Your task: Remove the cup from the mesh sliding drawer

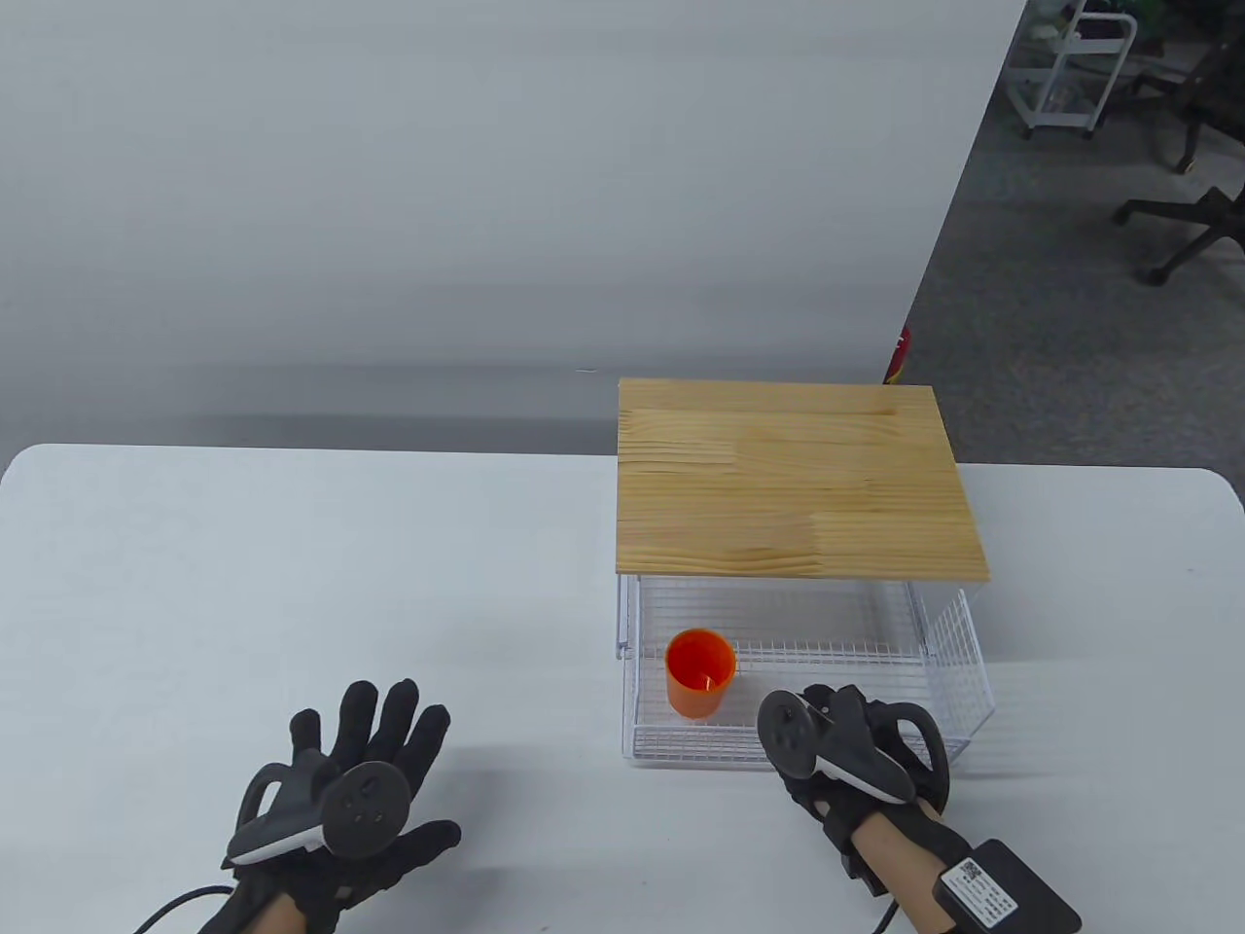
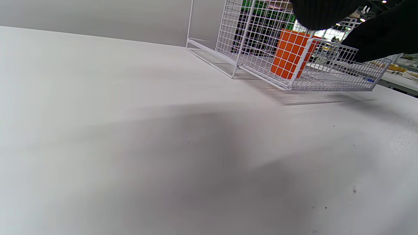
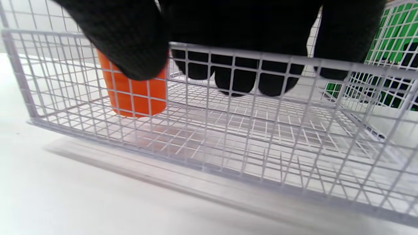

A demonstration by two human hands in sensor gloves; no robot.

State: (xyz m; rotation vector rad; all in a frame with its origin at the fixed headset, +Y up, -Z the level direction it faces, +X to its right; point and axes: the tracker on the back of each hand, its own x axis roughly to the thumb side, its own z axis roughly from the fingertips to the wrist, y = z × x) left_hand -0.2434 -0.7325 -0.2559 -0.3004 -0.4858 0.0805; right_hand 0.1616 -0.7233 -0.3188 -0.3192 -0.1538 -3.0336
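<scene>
right hand (image 1: 844, 747) lower right, fingers (image 3: 241, 81) hooked over mesh drawer (image 1: 958, 637) front rim, gripping it, likely to slide it out | left hand (image 1: 355, 793) lower left, open above counter (image 1: 292, 603) | one orange cup (image 1: 699, 672) upright in drawer's front-left corner | one wooden top (image 1: 793, 477)

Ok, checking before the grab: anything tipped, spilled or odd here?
Nothing stands out. The orange cup stands upright in the pulled-out mesh drawer, the right hand hooks its front rail, and the left hand is spread open.
</scene>
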